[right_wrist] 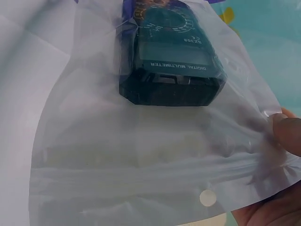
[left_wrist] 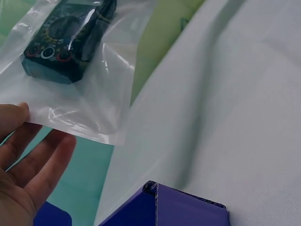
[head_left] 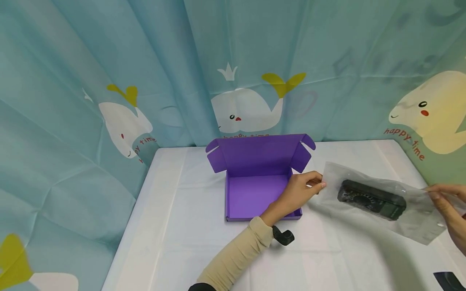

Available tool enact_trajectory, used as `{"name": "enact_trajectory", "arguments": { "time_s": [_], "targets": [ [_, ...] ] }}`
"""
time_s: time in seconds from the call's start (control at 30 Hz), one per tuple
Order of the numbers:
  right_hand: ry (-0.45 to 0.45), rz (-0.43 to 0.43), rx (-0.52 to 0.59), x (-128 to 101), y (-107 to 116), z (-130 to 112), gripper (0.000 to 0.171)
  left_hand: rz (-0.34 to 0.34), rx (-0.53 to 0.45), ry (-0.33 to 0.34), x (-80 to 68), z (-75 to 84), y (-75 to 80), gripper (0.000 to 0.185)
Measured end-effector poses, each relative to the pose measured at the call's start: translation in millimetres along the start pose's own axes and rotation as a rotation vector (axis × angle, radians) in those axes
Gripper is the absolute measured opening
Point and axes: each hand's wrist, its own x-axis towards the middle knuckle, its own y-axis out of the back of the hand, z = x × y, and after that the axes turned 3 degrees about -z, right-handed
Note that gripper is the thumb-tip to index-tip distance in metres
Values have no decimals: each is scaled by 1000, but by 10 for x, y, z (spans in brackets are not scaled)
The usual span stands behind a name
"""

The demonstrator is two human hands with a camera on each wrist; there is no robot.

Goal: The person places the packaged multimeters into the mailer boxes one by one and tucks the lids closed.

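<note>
Both hands hold a clear bag (head_left: 382, 202) with a multimeter (head_left: 371, 199) above the surface (head_left: 182, 226), left hand (head_left: 298, 190) fingers pinching one end, right hand (head_left: 449, 210) fingers seemingly clamping the other, beside a purple box (head_left: 255, 190).

1. A teal curtain (head_left: 233, 60) hangs in soft folds behind and to both sides of the table.
2. It is printed with white whales with yellow tails (head_left: 247, 107), a pale yellow whale (head_left: 433, 111) and red "happy time" lettering (head_left: 404, 141).
3. A white cloth (head_left: 182, 226), lightly creased, covers the table (head_left: 167, 258).
4. Even, diffuse light casts only faint shadows.
</note>
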Motion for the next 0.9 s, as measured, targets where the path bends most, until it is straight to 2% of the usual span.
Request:
{"name": "enact_trajectory", "arguments": {
  "time_s": [0.13,0.33,0.47,0.67,0.8,0.9],
  "targets": [
    [7,-38,-3,-6,3,-30,48,26,-51,8,-74,23,48,12],
    [30,-89,73,35,-44,-143,19,83,-143,23,-228,50,181,12],
    [26,-91,125,78,-149,-225,19,133,-196,38,-346,52,285,12],
    [-123,-122,-26,163,-307,-419,19,196,-200,79,-537,74,453,16],
    [-128,-157,-41,213,-436,-527,17,249,-210,103,-667,66,572,15],
    [-129,-187,-5,244,-561,-567,16,292,-212,119,-757,42,658,13]
  ]
}}
